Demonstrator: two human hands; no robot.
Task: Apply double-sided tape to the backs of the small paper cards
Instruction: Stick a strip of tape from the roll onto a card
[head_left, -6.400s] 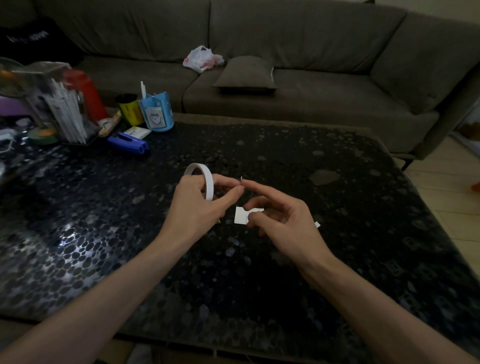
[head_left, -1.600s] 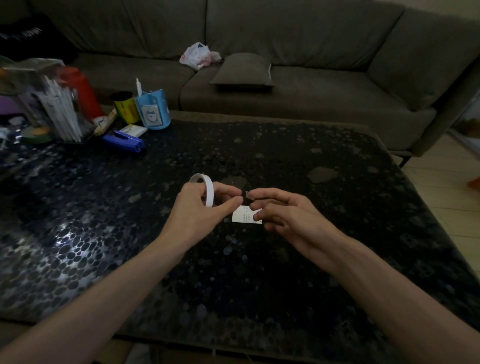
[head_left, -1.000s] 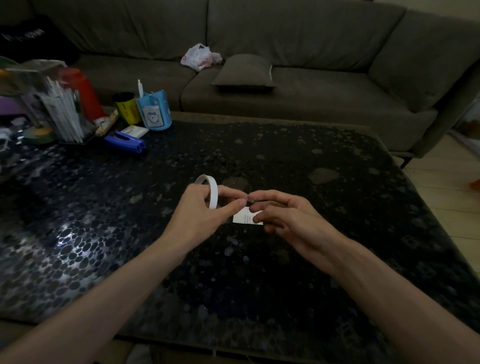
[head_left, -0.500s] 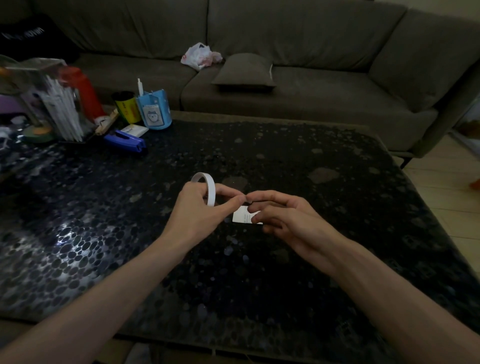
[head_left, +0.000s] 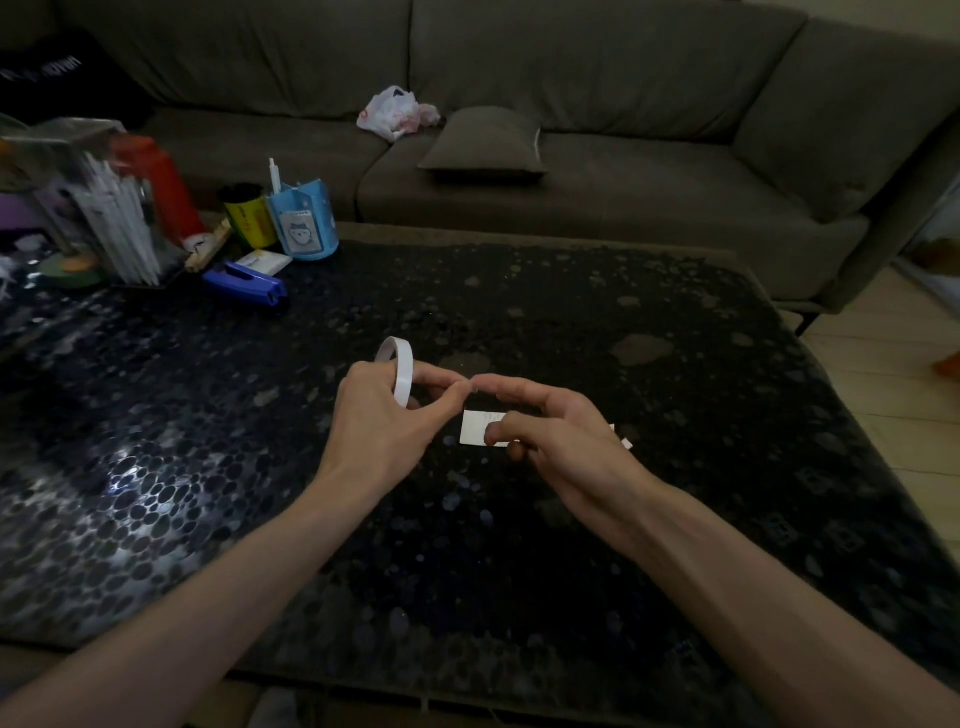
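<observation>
A thin white roll of double-sided tape (head_left: 400, 370) stands upright in my left hand (head_left: 382, 421), gripped between thumb and fingers over the middle of the dark table (head_left: 519, 545). My right hand (head_left: 556, 436) pinches a small white paper card (head_left: 475, 428) just right of the left hand. The tips of my left and right forefingers meet above the card. Small white paper bits (head_left: 621, 437) peek out from behind my right hand. Any tape strip between the fingertips is too small to make out.
At the far left of the table stand a blue stapler (head_left: 247, 283), a blue pen cup (head_left: 304, 218), a yellow can (head_left: 247, 215), a red bottle (head_left: 158, 182) and a clear holder of white sticks (head_left: 111, 223). A grey sofa (head_left: 571, 156) with a cushion and a plastic bag lies behind.
My right hand has shifted slightly right, baring more of the card. The left hand and the roll have stayed in place.
</observation>
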